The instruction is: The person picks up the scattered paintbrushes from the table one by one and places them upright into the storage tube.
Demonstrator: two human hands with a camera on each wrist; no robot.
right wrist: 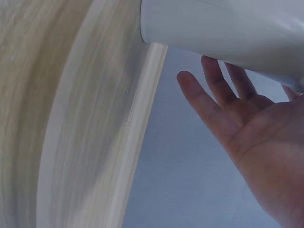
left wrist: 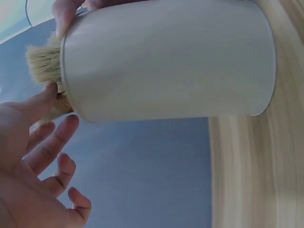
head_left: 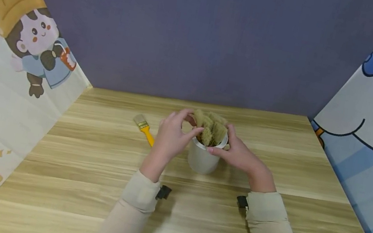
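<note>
A white cylindrical canister stands upright on the table, holding several brushes with their pale bristles pointing up out of it. At its left rim, my left hand pinches one paintbrush between thumb and forefinger, near the bristles; the other fingers are loosely bent in the left wrist view. My right hand grips the canister's right side at the rim, thumb in front. The brush handles are hidden inside the canister. Left of my left hand lies another paintbrush with a yellow handle, partly covered by that hand.
The wood-grain table ends at a dark blue-purple panel behind the canister. Printed cartoon panels stand along the left side and right side.
</note>
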